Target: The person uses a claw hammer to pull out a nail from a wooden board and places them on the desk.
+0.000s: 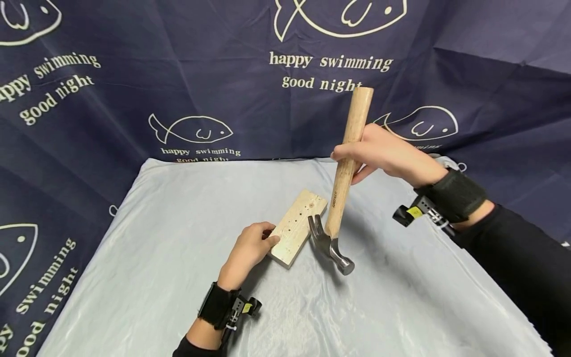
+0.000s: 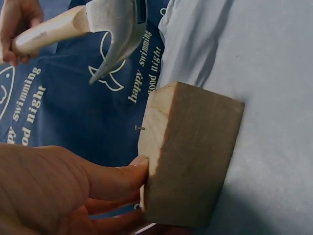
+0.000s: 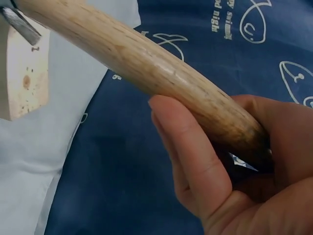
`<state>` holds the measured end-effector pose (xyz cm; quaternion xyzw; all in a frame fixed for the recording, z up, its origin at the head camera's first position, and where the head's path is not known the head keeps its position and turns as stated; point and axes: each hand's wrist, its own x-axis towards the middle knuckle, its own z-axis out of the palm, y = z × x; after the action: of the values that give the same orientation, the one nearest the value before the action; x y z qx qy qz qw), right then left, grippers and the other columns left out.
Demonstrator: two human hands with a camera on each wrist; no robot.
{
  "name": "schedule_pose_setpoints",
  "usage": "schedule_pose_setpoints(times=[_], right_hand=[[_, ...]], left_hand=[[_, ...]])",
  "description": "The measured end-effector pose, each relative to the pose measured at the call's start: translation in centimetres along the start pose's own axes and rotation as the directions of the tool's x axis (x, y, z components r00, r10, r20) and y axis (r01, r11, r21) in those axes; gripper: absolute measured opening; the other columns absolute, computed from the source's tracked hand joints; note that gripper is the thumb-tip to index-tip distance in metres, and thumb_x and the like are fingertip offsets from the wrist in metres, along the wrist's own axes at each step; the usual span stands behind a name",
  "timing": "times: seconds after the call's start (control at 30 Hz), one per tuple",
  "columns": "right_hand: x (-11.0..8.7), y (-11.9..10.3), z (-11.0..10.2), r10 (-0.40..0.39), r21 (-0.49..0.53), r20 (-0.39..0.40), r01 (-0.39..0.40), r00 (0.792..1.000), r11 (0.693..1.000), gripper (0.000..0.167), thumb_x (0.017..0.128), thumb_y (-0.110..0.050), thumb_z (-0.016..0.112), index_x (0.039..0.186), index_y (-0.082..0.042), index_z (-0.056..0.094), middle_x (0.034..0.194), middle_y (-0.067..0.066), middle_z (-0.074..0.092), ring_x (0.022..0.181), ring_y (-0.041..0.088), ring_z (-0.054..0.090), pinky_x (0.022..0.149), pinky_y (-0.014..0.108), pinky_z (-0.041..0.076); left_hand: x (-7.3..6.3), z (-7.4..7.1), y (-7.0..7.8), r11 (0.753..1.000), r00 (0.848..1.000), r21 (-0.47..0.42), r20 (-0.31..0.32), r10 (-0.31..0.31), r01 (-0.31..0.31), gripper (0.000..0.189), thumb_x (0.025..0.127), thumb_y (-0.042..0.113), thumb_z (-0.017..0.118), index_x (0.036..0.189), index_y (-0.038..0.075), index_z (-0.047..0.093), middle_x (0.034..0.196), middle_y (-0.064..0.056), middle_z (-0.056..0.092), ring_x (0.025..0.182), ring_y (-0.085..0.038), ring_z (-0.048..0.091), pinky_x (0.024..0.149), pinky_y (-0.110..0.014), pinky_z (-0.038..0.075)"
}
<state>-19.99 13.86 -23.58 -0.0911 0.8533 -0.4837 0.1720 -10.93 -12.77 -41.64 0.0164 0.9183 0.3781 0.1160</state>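
Observation:
My right hand [image 1: 388, 151] grips a claw hammer [image 1: 345, 168] partway along its wooden handle. The hammer hangs head down, its metal head [image 1: 327, 245] beside the right edge of a pale wooden block [image 1: 296, 228]. With the thumb on the top face and fingers at the left side, my left hand [image 1: 252, 248] holds the near end of that block. Several small dark spots dot the block's top. A nail [image 2: 140, 128] sticks up from it in the left wrist view, and the right wrist view shows a nail [image 3: 35, 48] near the claw.
The block lies on a table covered with a pale blue cloth [image 1: 187, 208]. Behind and to the left hangs a dark blue curtain [image 1: 134, 89] printed with white fish and lettering. Each wrist wears a black strap with a small camera [image 1: 403, 215].

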Motion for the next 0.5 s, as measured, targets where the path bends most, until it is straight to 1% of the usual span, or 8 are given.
schedule_pose_setpoints(times=[0.13,0.23,0.4,0.5], right_hand=[[1.3,-0.1,0.2,0.024,-0.022,0.042,-0.023,0.999,1.0,0.026,0.084,-0.019,0.068,0.094,0.005,0.065,0.084,0.016,0.07,0.076,0.029,0.072,0.067,0.045,0.059],[2.2,-0.2,0.5,0.037,-0.04,0.076,-0.034,0.996,0.999,0.028,0.084,-0.02,0.068,0.095,0.005,0.065,0.083,0.017,0.071,0.075,0.03,0.072,0.068,0.045,0.059],[3.5,-0.7,1.4,0.042,-0.077,0.133,-0.032,0.99,0.997,0.028,0.084,-0.022,0.068,0.094,0.005,0.065,0.082,0.017,0.07,0.072,0.029,0.072,0.068,0.045,0.059],[4.4,-1.3,2.1,0.044,-0.096,0.15,-0.029,0.988,0.995,0.027,0.083,-0.021,0.067,0.092,0.005,0.064,0.079,0.017,0.069,0.068,0.028,0.071,0.067,0.045,0.059]], left_hand=[[-0.4,-0.5,0.2,0.999,1.0,0.046,0.026,-0.014,0.013,0.031,0.094,0.015,0.064,0.123,0.004,0.064,0.109,-0.01,0.067,0.094,-0.022,0.063,0.076,-0.036,0.05],[-0.5,-0.8,0.3,0.998,0.999,0.057,0.036,-0.016,0.014,0.029,0.092,0.012,0.066,0.12,0.004,0.066,0.107,-0.01,0.067,0.096,-0.023,0.062,0.079,-0.037,0.05],[-0.6,-1.0,0.4,0.998,1.0,0.067,0.031,-0.004,0.002,0.028,0.091,0.011,0.067,0.118,0.003,0.066,0.104,-0.009,0.067,0.094,-0.023,0.062,0.077,-0.037,0.05],[-0.6,-0.9,0.3,0.996,1.0,0.093,0.022,0.009,-0.011,0.029,0.091,0.011,0.067,0.118,0.003,0.066,0.103,-0.009,0.067,0.091,-0.023,0.063,0.076,-0.037,0.05]])
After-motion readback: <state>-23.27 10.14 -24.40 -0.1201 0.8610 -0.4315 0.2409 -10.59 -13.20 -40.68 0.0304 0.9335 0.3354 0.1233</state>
